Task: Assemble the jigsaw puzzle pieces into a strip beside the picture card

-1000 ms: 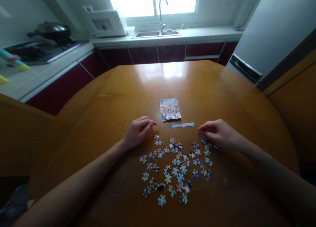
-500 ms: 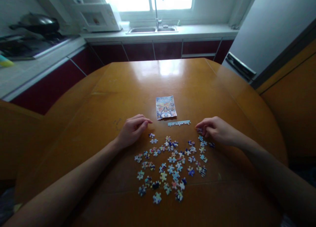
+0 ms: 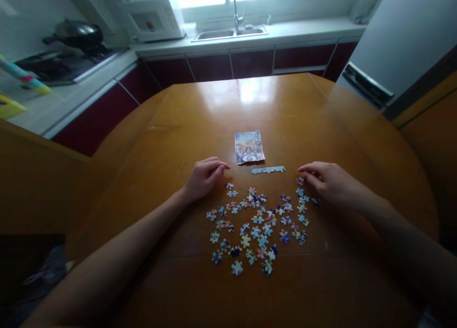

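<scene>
My left hand [image 3: 204, 178] rests on the table left of the loose puzzle pieces, holding nothing, its index finger stretched forward with the thumb beside it. Closest to it are two pieces, a white-and-purple puzzle piece [image 3: 229, 186] and a pale puzzle piece [image 3: 232, 193]. On the other side, my right hand [image 3: 326, 178] is open, its fingers stretched out and the thumb apart. A small puzzle piece [image 3: 300, 181] lies just under its fingertips; whether they touch is unclear. Between the hands lies a joined strip of light-blue puzzle pieces [image 3: 268, 170], with a picture sheet [image 3: 249, 147] behind it.
Many loose pieces, among them a yellow puzzle piece [image 3: 245, 241], spread over the near part of the wooden table [image 3: 200, 114]. Beyond it are a counter with a sink [image 3: 216, 34], a microwave [image 3: 152, 21], a pan [image 3: 78, 33] on the stove, and a fridge [image 3: 403, 37].
The view has shifted, so the scene sits farther right and higher. My right thumb has parted from the fingers, and the piece beneath them shows more. My left hand keeps its place.
</scene>
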`<state>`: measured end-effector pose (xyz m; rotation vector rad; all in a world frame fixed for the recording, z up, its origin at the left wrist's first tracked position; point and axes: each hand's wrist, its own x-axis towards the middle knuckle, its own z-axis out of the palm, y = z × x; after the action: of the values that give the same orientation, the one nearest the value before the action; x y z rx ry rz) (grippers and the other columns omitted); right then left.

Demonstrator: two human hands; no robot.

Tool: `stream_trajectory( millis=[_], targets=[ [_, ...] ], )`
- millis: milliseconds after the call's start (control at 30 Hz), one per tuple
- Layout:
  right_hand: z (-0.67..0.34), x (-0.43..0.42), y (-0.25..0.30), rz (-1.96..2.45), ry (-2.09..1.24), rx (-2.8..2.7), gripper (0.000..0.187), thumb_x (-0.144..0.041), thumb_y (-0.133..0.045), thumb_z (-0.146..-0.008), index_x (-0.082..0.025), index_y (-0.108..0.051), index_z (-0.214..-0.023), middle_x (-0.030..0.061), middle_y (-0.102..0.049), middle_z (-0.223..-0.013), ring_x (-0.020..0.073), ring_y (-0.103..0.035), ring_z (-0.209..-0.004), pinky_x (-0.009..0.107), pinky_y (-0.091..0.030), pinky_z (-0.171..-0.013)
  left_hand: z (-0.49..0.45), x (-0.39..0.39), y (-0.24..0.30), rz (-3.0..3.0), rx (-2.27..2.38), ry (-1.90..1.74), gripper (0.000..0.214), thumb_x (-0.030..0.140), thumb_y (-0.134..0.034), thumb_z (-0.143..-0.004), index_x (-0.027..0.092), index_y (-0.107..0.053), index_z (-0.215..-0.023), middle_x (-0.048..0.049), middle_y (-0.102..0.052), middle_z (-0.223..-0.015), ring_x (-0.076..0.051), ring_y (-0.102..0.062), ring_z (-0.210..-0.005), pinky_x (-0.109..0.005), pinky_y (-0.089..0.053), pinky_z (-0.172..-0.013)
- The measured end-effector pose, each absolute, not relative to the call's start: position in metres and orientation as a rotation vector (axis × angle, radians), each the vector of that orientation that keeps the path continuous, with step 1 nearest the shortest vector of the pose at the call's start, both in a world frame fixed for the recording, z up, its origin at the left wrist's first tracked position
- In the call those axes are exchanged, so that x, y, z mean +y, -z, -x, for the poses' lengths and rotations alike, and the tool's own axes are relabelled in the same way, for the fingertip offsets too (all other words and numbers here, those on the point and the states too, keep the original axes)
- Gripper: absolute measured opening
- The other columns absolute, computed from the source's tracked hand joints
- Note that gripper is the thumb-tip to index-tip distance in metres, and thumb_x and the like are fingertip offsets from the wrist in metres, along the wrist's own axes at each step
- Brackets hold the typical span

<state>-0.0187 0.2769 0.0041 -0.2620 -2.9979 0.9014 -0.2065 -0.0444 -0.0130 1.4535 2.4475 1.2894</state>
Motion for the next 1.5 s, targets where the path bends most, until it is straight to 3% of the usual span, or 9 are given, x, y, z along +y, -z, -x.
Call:
stream_trajectory(
  millis=[167, 367, 533, 700, 900, 1167, 1500],
  targets=[
    [0.017, 0.269, -0.013, 0.271, -0.836, -2.924, 0.026, -0.033, -0.056, -0.09, -0.02, -0.076, -0.1, 0.009, -0.076, -0.094, 0.0234, -0.069, -0.077, 0.036, -0.053, -0.068, 0.2, -0.05, 0.006, -1.506, 2.442, -1.303, 0.027, 0.029, -0.052, -0.097, 0.013, -0.074, -0.091, -0.0036, -0.063, -0.073, -0.013, -0.055, -0.065, -0.025, -0.042, -0.061],
    [0.014, 0.249, -0.018, 0.119, -1.017, -2.788, 0.026, -0.034, -0.055, -0.092, -0.018, -0.074, -0.097, 0.0071, -0.073, -0.083, 0.0165, -0.061, -0.059, 0.031, -0.048, -0.056, 0.185, -0.062, -0.03, -1.555, 2.307, -1.062, 0.021, 0.029, -0.06, -0.096, 0.019, -0.072, -0.11, -0.0039, -0.067, -0.086, -0.013, -0.058, -0.076, -0.024, -0.044, -0.067],
    [0.012, 0.239, -0.018, -0.001, -1.065, -2.723, 0.023, -0.032, -0.056, -0.092, -0.017, -0.073, -0.095, 0.0064, -0.072, -0.084, 0.0152, -0.059, -0.061, 0.03, -0.046, -0.056, 0.17, -0.079, -0.04, -1.575, 2.29, -0.891, 0.016, 0.028, -0.064, -0.095, 0.021, -0.074, -0.105, -0.0031, -0.064, -0.085, -0.013, -0.058, -0.077, -0.025, -0.045, -0.069],
    [0.013, 0.238, -0.019, 0.049, -1.061, -2.69, 0.023, -0.034, -0.057, -0.091, -0.018, -0.073, -0.091, 0.0062, -0.072, -0.08, 0.0153, -0.058, -0.058, 0.03, -0.045, -0.054, 0.159, -0.107, -0.022, -1.446, 2.38, -0.925, 0.013, 0.027, -0.068, -0.092, 0.019, -0.075, -0.099, -0.0003, -0.057, -0.077, -0.009, -0.051, -0.064, -0.02, -0.04, -0.058],
    [0.018, 0.243, -0.017, 0.137, -1.02, -2.676, 0.023, -0.034, -0.057, -0.089, -0.019, -0.074, -0.09, 0.0061, -0.073, -0.078, 0.0166, -0.06, -0.058, 0.031, -0.045, -0.053, 0.149, -0.123, -0.015, -1.392, 2.39, -0.821, 0.012, 0.03, -0.068, -0.092, 0.021, -0.076, -0.091, -0.0005, -0.057, -0.078, -0.011, -0.054, -0.069, -0.021, -0.041, -0.062],
    [0.021, 0.25, -0.011, 0.217, -1.035, -2.684, 0.023, -0.037, -0.059, -0.087, -0.02, -0.074, -0.09, 0.0063, -0.075, -0.083, 0.0178, -0.062, -0.061, 0.031, -0.046, -0.055, 0.146, -0.119, -0.02, -1.399, 2.378, -0.648, 0.023, 0.036, -0.075, -0.084, 0.024, -0.073, -0.104, -0.0017, -0.06, -0.085, -0.016, -0.055, -0.08, -0.027, -0.043, -0.07],
    [0.022, 0.254, -0.008, 0.249, -1.096, -2.676, 0.021, -0.038, -0.06, -0.086, -0.022, -0.073, -0.09, 0.0066, -0.075, -0.084, 0.0221, -0.067, -0.067, 0.034, -0.049, -0.058, 0.156, -0.121, -0.015, -1.231, 2.387, -0.884, 0.013, 0.026, -0.07, -0.084, 0.017, -0.07, -0.094, 0.0002, -0.057, -0.08, -0.011, -0.049, -0.068, -0.023, -0.039, -0.062]
  ],
)
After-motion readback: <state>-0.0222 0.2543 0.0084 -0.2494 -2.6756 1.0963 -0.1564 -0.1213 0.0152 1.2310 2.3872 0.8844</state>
